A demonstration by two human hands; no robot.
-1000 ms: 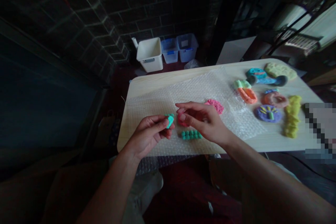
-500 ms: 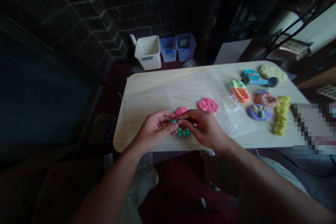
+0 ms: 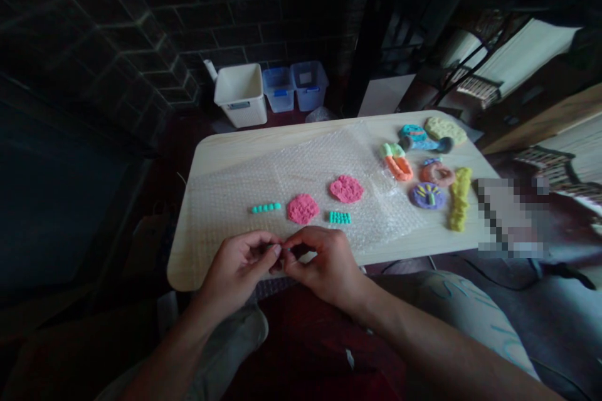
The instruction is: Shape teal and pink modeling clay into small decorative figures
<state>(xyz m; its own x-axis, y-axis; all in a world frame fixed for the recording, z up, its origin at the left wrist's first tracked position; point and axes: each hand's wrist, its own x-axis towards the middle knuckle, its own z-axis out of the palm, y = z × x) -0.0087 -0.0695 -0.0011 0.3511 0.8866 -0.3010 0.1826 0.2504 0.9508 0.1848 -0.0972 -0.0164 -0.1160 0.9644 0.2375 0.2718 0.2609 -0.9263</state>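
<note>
My left hand (image 3: 242,264) and my right hand (image 3: 324,265) meet fingertip to fingertip over the near edge of the table. Both are closed in a pinch around a small piece of teal modelling clay, which the fingers hide almost wholly. Just beyond them lies a bumpy pink clay disc (image 3: 303,208), with a second pink clay disc (image 3: 347,188) farther right. A row of teal clay balls (image 3: 266,207) sits to the left, and a small block of teal clay balls (image 3: 339,218) to the right. All of these rest on bubble wrap (image 3: 235,185).
On the right of the table (image 3: 211,150) are an orange and green clay piece (image 3: 399,166), a purple clay disc (image 3: 428,196), a brownish clay ring (image 3: 437,173) and a yellow clay strip (image 3: 459,199). A white bin (image 3: 241,97) and blue tubs (image 3: 279,91) stand on the floor behind.
Both hands have come together and drawn back toward my body, uncovering the pink discs and teal ball pieces. The teal clay, earlier visible in my left hand, is now nearly hidden. The view has turned right.
</note>
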